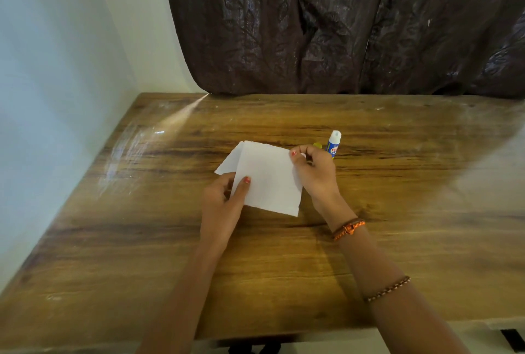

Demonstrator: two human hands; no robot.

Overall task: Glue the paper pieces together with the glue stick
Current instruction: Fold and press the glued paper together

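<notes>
Left hand (224,200) pinching the lower left edge of the white paper (270,180), thumb on top. Right hand (315,171) gripping its upper right corner. Second sheet (228,163) seemingly underneath, poking out at left. Glue stick (333,144) uncapped, just behind right hand, on the wooden counter (397,211).

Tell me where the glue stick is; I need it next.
In the head view, the glue stick stands uncapped on the table, just beyond the right hand, right of the paper.

Both hands — left (224,200), right (314,171) — pinch white paper (270,180) beside glue stick (333,144).
</notes>
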